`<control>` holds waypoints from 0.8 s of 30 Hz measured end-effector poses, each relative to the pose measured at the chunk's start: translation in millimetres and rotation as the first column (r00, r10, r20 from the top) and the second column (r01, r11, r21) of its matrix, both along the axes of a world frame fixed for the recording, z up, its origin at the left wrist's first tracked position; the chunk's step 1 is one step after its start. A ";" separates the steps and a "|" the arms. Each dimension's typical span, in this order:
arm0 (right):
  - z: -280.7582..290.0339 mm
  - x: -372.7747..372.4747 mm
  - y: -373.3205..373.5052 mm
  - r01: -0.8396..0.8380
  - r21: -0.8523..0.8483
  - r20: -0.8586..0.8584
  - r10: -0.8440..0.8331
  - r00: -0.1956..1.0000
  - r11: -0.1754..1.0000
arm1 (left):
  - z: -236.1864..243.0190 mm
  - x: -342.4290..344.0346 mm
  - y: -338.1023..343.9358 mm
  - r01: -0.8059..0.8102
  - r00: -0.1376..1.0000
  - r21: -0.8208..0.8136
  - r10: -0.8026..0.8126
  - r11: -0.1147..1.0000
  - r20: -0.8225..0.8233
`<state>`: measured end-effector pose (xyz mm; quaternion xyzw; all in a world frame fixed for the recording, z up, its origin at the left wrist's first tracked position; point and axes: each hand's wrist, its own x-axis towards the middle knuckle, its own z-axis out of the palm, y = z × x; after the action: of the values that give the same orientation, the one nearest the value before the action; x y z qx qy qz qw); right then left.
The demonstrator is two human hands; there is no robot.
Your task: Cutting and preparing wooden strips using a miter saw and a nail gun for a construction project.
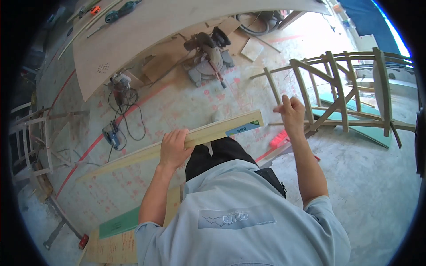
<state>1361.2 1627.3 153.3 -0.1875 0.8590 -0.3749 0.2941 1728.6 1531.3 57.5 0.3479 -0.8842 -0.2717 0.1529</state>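
Observation:
My left hand [174,148] is wrapped over a long pale wooden plank [206,134], thumb on the near side. The plank runs across in front of my waist, its right end higher in view and bearing a blue and green label [242,128]. Its far left end tapers away low over the floor. My right hand [293,116] is raised to the right of the plank's labelled end, apart from it. Its fingers are curled closed; whether something small is in them I cannot make out. Behind that hand stands a wooden slatted frame [339,95].
A mitre saw [207,62] stands on the floor ahead, below a large sheet tabletop [146,33] with a green power drill [122,12]. A blue jigsaw [112,135] with a loose cord lies left. Green boards [370,128] lie by the frame, near a pink brush-like object [279,139].

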 end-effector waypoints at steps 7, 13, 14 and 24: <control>20.7 61.3 17.6 -0.601 -0.130 0.020 0.608 0.794 0.789 | 29.3 4.8 14.9 -0.048 0.999 -0.136 0.045 0.989 -0.026; 27.6 28.1 49.9 -0.397 -0.248 -0.319 0.312 0.895 0.884 | 7.2 108.8 14.9 -0.394 0.916 -0.195 0.365 0.898 -0.169; 47.6 -0.9 60.7 -0.477 -0.205 -0.437 0.356 0.826 0.855 | -7.3 143.8 5.7 -0.576 0.795 -0.134 0.516 0.806 -0.318; 223.9 -112.4 77.5 -0.314 -0.527 -0.539 -0.024 0.842 0.790 | -150.9 349.6 -40.3 -0.006 -0.564 0.974 0.805 -0.225 0.183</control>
<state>1248.8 1704.8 377.3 -0.4319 0.7254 -0.5359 0.0064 2078.2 1491.0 -93.4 0.6211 0.1652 -0.4860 0.5923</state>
